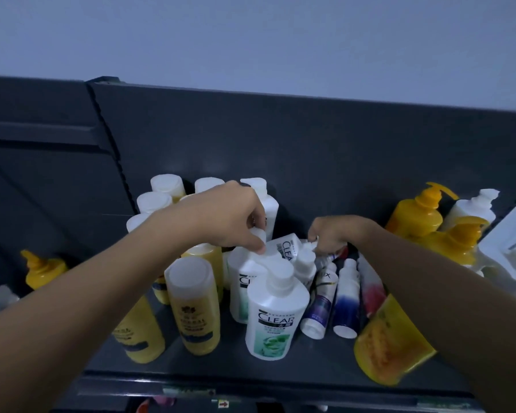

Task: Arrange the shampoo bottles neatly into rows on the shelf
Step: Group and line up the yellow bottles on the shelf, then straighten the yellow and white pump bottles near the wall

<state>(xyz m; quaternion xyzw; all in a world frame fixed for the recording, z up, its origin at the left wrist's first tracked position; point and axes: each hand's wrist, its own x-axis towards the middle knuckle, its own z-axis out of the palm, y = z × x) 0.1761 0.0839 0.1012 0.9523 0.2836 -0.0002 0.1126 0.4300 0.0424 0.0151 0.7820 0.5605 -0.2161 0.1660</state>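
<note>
On the dark shelf [251, 368] stand several shampoo bottles. White "CLEAR" pump bottles [276, 320] form a column in the middle, yellow white-capped bottles [195, 308] a column to their left. My left hand [233, 219] pinches the white pump head of the second CLEAR bottle [245, 281]. My right hand [332, 235] is closed on the pump of a smaller white bottle [306, 265] behind it. A tilted CLEAR bottle [286, 247] lies between the hands. Slim white bottles with purple, blue and red labels [346, 302] lean under my right forearm.
Yellow pump bottles [417, 216] and a white pump bottle [474, 205] stand at the back right. A lone yellow pump bottle [44, 268] sits on the left. A large yellow bottle [390, 347] is at the front right. The dark back panel [310, 150] rises behind.
</note>
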